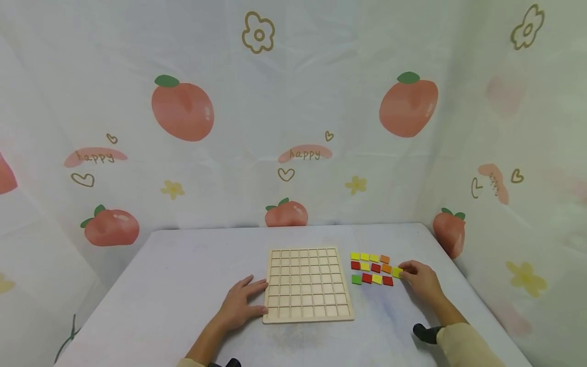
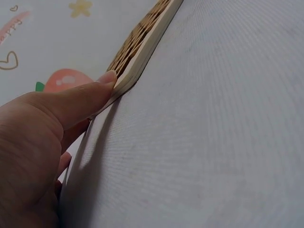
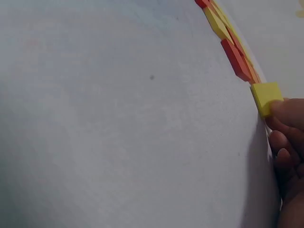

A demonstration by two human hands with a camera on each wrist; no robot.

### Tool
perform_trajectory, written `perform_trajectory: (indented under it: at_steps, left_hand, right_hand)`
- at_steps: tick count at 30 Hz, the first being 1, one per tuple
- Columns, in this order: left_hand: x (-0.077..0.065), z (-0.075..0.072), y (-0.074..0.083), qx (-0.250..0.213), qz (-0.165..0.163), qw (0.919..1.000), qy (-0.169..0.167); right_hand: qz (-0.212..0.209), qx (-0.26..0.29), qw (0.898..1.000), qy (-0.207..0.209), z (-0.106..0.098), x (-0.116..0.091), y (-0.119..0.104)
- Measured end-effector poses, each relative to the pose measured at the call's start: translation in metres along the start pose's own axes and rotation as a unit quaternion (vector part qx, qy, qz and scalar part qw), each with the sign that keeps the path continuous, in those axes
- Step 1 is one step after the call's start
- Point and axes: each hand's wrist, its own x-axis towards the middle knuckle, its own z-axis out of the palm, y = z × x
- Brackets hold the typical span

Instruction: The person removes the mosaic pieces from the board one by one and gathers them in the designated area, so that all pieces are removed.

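Note:
A pale wooden grid board point(image 1: 308, 321) with rows of square recesses lies on the table. At its left edge is my left hand point(image 1: 240, 304), fingers spread, the thumb and a fingertip touching the frame. The left wrist view shows the thumb point(image 2: 88, 97) against the board's corner point(image 2: 126, 85). My right hand point(image 1: 423, 281) pinches a yellow square tile point(image 3: 267, 96) between thumb and fingers, at the right end of the loose tiles. Those lie in rough rows: yellow tiles point(image 1: 364, 256), red tiles point(image 1: 388, 281), orange tiles point(image 1: 384, 259) and one green tile point(image 1: 356, 279).
The white-covered table point(image 1: 197, 265) reaches back to a hanging curtain point(image 1: 229, 183) printed with fruit and flowers. More curtain point(image 1: 513, 244) runs along the right side. A dark strap piece point(image 1: 426, 334) sticks out at the right wrist.

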Motion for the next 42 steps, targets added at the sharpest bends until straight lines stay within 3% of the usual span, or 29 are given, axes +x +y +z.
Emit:
perform_trajectory:
  at_steps: [23,32,38,42]
  left_hand:
    - [-0.021,-0.003,-0.004,-0.002,0.005,0.9999,0.012]
    - [-0.019,0.001,-0.001,-0.005,0.009,0.9998,0.014]
    - [-0.017,0.002,0.0,-0.009,0.0,1.0,0.0]
    - [-0.019,0.002,-0.004,-0.045,-0.002,0.999,-0.003]
  right_hand:
    - [0.029,0.012,0.999,0.016,0.007,-0.005,0.003]
    - [0.06,0.04,0.997,0.026,0.002,-0.002,0.005]
    - [0.066,0.051,0.996,-0.005,-0.002,-0.003,0.012]
    - [0.039,0.03,0.998,-0.045,-0.01,-0.003,0.013]
